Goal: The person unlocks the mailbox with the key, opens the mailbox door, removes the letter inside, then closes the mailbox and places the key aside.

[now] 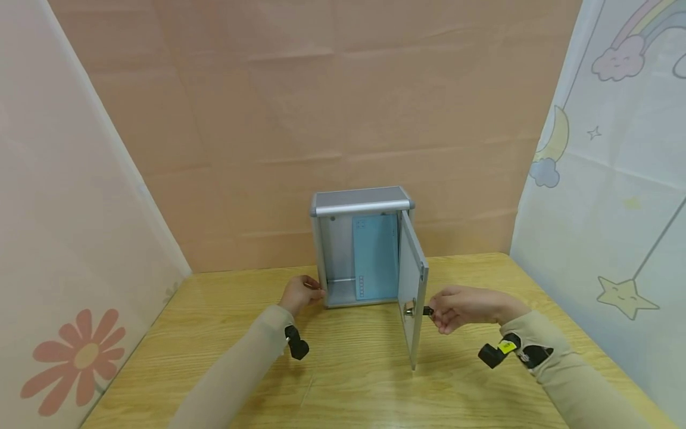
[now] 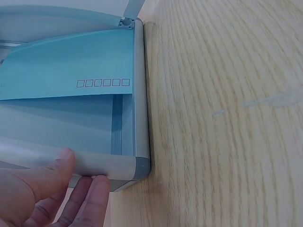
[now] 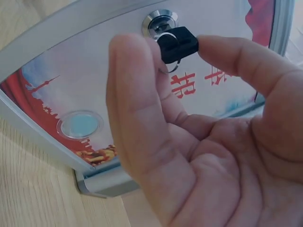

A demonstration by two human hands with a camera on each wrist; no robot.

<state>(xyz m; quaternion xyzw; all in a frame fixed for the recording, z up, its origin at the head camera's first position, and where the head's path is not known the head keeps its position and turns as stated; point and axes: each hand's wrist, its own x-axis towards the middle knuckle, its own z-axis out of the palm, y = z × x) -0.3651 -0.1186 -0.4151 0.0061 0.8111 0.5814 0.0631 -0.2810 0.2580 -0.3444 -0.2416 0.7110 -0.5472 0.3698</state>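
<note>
A grey metal mailbox stands upright on the table, its front door swung out toward the person. Inside, a light blue envelope leans upright on the right side. My left hand holds the box's lower left edge, thumb on the front frame and fingers around the side. On the door's outer face, my right hand pinches a black-headed key between thumb and finger. The key sits at the round lock, with a metal ring through its head. The key's blade is hidden.
The wooden table runs up to an orange-brown backdrop. Printed cloth panels stand at the left and right. The door's outer face carries red printing and a small round window.
</note>
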